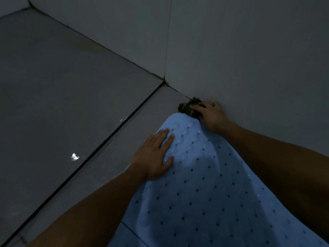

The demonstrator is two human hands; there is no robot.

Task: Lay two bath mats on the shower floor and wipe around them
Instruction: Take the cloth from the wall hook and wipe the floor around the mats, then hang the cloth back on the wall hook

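Observation:
A light blue bath mat (204,184) dotted with small holes lies on the grey tiled floor and runs out of the bottom of the view. My left hand (154,154) rests flat on its far left part, fingers straight. My right hand (210,114) grips a dark crumpled cloth (187,106) on the floor just past the mat's far end, tight against the foot of the wall. Only one mat is in view.
A grey tiled wall (249,50) rises at the right and back, meeting the floor along a dark grout line. A dark groove (114,132) crosses the floor diagonally left of the mat. A small bright glint (74,156) shows on the floor tile.

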